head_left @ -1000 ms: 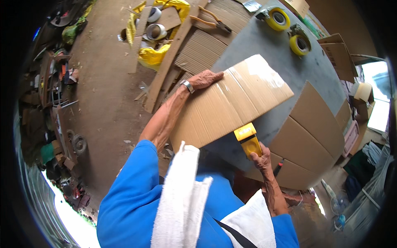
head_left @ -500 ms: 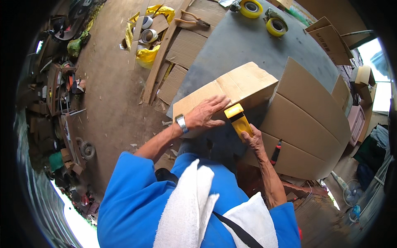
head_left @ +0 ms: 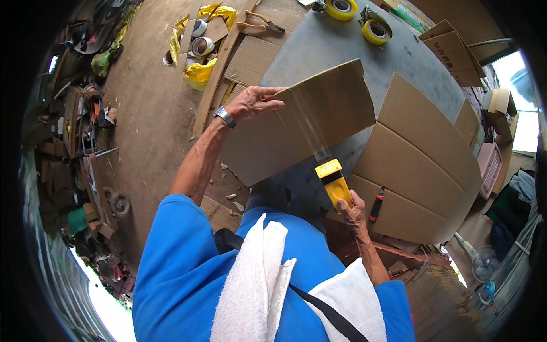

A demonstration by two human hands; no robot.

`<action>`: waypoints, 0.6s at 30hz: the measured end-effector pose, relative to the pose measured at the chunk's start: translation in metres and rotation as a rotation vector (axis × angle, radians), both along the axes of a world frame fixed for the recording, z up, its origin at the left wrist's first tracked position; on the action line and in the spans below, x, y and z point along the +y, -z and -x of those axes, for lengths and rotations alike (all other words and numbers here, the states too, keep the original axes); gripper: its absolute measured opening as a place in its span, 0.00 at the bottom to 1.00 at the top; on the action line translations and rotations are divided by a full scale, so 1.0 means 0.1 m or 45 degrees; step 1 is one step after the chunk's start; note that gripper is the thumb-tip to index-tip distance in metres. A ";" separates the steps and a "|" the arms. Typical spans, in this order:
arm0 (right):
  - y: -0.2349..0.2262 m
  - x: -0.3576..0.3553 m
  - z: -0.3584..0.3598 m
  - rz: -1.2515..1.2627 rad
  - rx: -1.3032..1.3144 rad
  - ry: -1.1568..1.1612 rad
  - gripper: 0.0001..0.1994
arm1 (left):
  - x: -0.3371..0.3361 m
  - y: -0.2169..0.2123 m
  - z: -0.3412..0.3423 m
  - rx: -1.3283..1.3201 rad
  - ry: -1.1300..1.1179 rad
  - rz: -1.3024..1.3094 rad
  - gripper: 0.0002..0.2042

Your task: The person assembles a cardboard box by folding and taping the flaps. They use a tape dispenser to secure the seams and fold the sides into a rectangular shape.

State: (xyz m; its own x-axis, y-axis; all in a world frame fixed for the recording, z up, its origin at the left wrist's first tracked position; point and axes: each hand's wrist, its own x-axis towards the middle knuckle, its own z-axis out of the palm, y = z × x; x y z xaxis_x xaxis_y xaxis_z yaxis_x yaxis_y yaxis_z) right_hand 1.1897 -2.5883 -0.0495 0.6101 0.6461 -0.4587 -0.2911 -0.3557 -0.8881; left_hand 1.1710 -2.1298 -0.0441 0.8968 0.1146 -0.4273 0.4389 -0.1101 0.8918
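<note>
A brown cardboard box (head_left: 268, 139) is tipped up on the grey tabletop, its broad face toward me. My left hand (head_left: 256, 102) grips its upper edge at the left, some fingertips hidden behind. My right hand (head_left: 352, 211) is wrapped round a yellow tape dispenser (head_left: 335, 182) just below the box's lower edge. A strip of clear tape (head_left: 310, 131) runs down the box face to the dispenser's head. To the right of my right hand, a red and black utility knife (head_left: 377, 205) lies on a flat cardboard sheet (head_left: 419, 165).
Two yellow tape rolls (head_left: 376, 31) lie at the far end of the grey table (head_left: 319, 51). Pliers (head_left: 261, 23) rest on cardboard at the far left, beside a wooden strip (head_left: 219, 80). Past it, a yellow bag (head_left: 199, 74) holds white rolls. An open carton (head_left: 453, 54) stands far right.
The box has tipped up, turning its broad face toward me. My left hand has moved up and left, now gripping its edge. The dispenser has shifted slightly down, with tape stretched from it.
</note>
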 end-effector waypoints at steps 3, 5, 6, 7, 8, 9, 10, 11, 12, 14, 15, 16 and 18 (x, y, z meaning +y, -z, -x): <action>-0.02 0.03 0.03 0.006 0.031 0.027 0.22 | 0.20 0.01 -0.05 0.070 0.021 0.064 0.26; 0.00 0.07 0.04 0.026 -0.018 0.022 0.21 | 0.29 0.02 -0.07 0.062 0.030 0.047 0.26; 0.06 0.09 0.05 0.029 -0.005 0.028 0.22 | 0.32 0.03 -0.08 0.059 0.034 0.090 0.26; 0.14 0.11 0.04 0.032 0.008 0.035 0.22 | 0.34 0.03 -0.10 0.056 0.036 0.133 0.26; 0.21 0.15 0.04 0.036 0.022 0.041 0.22 | 0.38 0.04 -0.12 0.053 0.039 0.176 0.26; 0.25 0.21 0.00 0.041 0.069 0.021 0.22 | 0.42 0.08 -0.12 0.059 0.044 0.169 0.26; 0.29 0.29 -0.04 0.046 0.115 0.002 0.23 | 0.48 0.15 -0.12 0.066 0.051 0.163 0.26; 0.33 0.37 -0.07 0.051 0.162 -0.015 0.24 | 0.55 0.20 -0.14 0.072 0.058 0.156 0.26; 0.36 0.47 -0.10 0.033 0.133 -0.009 0.23 | 0.65 0.23 -0.18 0.082 0.079 0.205 0.26; 0.40 0.66 -0.16 -0.002 0.074 0.005 0.21 | 0.88 0.30 -0.29 0.103 0.123 0.303 0.26; 0.27 0.82 -0.25 -0.009 0.140 -0.023 0.20 | 1.14 0.51 -0.26 0.138 0.128 0.276 0.26; 0.15 0.93 -0.31 -0.023 0.134 -0.025 0.21 | 1.22 0.60 -0.31 0.108 0.117 0.369 0.26; 0.02 1.16 -0.44 -0.046 0.122 -0.042 0.21 | 1.38 0.74 -0.36 0.043 0.083 0.560 0.27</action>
State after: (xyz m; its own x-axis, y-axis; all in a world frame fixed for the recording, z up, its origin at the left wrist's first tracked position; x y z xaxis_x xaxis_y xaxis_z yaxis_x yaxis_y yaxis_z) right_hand 1.2341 -2.4726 -0.0510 0.5427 0.6822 -0.4900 -0.3642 -0.3345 -0.8691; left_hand 1.2067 -1.9921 -0.1184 0.8809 -0.1410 -0.4519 0.4733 0.2477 0.8453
